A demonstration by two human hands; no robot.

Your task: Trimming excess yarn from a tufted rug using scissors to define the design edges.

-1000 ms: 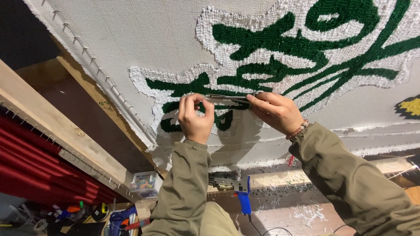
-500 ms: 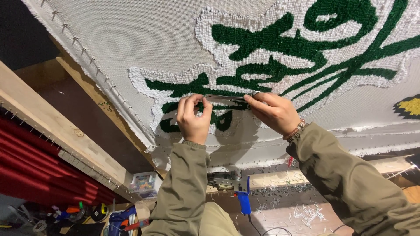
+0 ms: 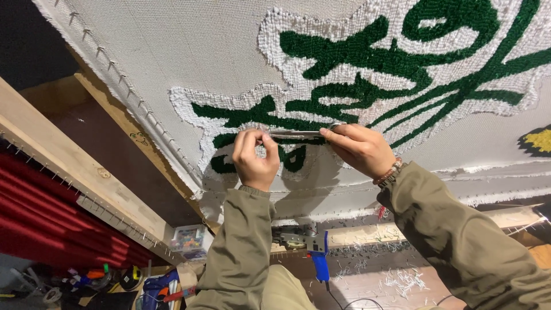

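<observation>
Both hands have barely shifted. Right hand (image 3: 359, 150) closed on scissors (image 3: 298, 134) against the tufted rug (image 3: 367, 63); left hand (image 3: 254, 158) pinches green pile. Trimming underway; next cut needs blades level.

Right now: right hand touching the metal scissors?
Touching. Head view: the right hand pinches the metal scissors by their end, fingers wrapped on them, blades lying against the tufted rug.

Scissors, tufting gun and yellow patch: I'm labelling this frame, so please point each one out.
Scissors (image 3: 295, 134), head view, on the metal blades.
Tufting gun (image 3: 317, 258), head view, on its blue handle.
Yellow patch (image 3: 540, 139), head view, on the tufted yarn.
</observation>
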